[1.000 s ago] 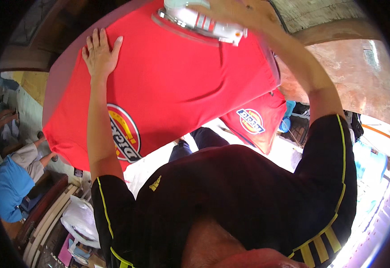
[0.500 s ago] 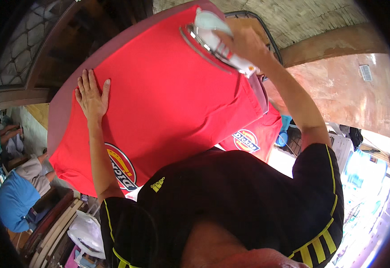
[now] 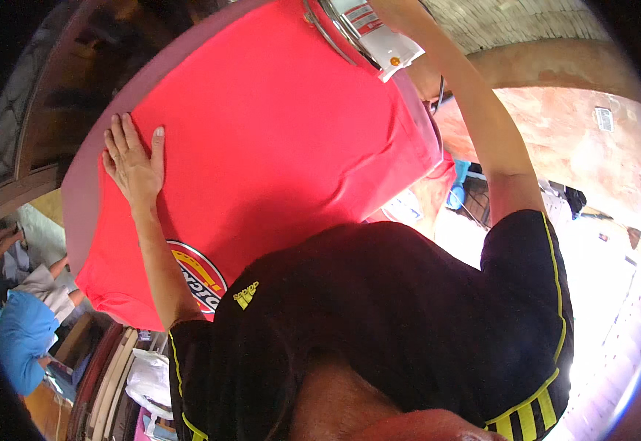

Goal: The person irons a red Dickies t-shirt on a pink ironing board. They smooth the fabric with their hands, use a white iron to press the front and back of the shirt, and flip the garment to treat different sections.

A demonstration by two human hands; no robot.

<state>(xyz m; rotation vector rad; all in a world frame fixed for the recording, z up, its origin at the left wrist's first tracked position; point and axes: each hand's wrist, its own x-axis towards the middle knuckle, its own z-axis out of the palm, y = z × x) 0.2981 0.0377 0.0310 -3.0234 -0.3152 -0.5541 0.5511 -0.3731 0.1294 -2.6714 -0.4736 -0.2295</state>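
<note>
A red T-shirt (image 3: 276,147) with a round printed logo (image 3: 197,275) lies spread over a pinkish padded board (image 3: 78,191). My left hand (image 3: 133,165) rests flat on the shirt's left part, fingers spread. My right arm reaches across to the shirt's far end, where my right hand (image 3: 397,7) is mostly cut off by the top edge. It grips a white and silver object with a paper label (image 3: 372,33) that sits against the shirt's far end. My black shirt with yellow stripes fills the lower middle.
A person in a blue top (image 3: 23,342) sits low at the left. White bags (image 3: 148,375) and stacked boards lie below the padded board. A brick wall (image 3: 526,22) and a reddish floor (image 3: 592,154) lie to the right, with a blue item (image 3: 456,195).
My left hand has slid down and left along the shirt. My right hand has carried the white and silver object farther away, up to the top edge of the view.
</note>
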